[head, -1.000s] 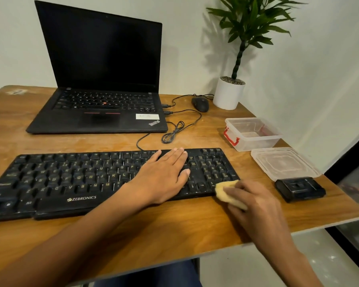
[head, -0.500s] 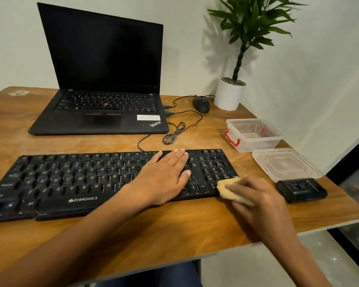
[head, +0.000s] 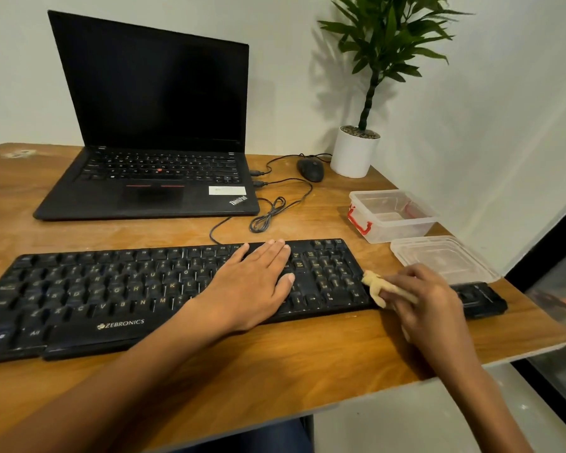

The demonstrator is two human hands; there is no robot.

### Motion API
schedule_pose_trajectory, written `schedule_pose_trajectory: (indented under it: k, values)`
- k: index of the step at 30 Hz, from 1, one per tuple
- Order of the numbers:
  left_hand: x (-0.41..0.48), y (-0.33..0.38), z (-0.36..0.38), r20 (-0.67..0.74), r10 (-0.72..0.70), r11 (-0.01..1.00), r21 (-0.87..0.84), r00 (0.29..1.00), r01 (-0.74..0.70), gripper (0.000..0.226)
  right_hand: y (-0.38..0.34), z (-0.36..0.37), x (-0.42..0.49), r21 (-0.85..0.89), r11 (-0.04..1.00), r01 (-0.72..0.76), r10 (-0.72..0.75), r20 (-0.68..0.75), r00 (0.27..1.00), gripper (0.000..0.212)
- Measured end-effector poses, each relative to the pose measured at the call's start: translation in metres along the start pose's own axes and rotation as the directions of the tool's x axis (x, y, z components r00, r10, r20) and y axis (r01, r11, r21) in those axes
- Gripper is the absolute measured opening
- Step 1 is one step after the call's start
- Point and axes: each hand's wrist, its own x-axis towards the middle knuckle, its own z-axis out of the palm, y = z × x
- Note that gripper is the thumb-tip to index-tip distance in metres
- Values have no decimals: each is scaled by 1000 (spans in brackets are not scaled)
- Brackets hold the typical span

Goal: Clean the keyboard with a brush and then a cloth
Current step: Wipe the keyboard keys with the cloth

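Fingers of right hand pinch cloth, now farther up keyboard right edge; left hand stays flat, fingers together.

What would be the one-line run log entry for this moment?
step: cloth wipe | left hand: flat on Zebronics keyboard | right hand: holds yellow cloth against keyboard's right edge

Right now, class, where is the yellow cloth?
In the head view, the yellow cloth is held in the right hand against the right end of the keyboard, left of the small black device.
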Motion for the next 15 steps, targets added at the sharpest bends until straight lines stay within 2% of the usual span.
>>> schedule_pose_trajectory:
  k: [4, 7, 12, 15]
  values:
    - [0, 0, 1, -4, -6, 1000, 4, 1000, 6, 57, -36, 13, 13, 137, 990, 44, -51, 46, 998, 32]
    - [0, -1, 2, -7, -5, 1000, 1, 1000, 5, 57, -46, 29, 21, 82, 986, 146, -151, 60, 987, 30]
    - [0, -1, 1, -6, 0, 1000, 3, 1000, 0, 57, -22, 29, 58, 30, 999, -35, 33, 56, 998, 27]
    - [-1, 0, 0, -8, 0, 1000, -1, 1000, 0, 57, -34, 32, 69, 49, 999, 15, -18, 50, 999, 28]
